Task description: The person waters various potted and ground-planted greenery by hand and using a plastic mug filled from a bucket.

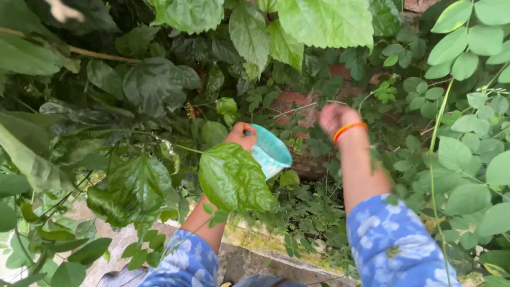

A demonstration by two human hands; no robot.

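My left hand (241, 135) grips the rim of a small turquoise cup (270, 152), held tilted among the foliage; a large green leaf (232, 178) hides most of that forearm. My right hand (334, 118) reaches forward to the right of the cup, blurred, fingers curled into the small-leaved plants in front of a brick wall. An orange and red bangle (349, 128) circles the right wrist. Whether the right hand holds anything is unclear. Both arms wear blue floral sleeves (393, 244).
Dense bushes with big dark leaves (151, 85) fill the left and top. Small round-leaved stems (467, 133) crowd the right. A red brick wall (297, 101) shows behind the plants. A mossy concrete ledge (255, 239) runs below the arms.
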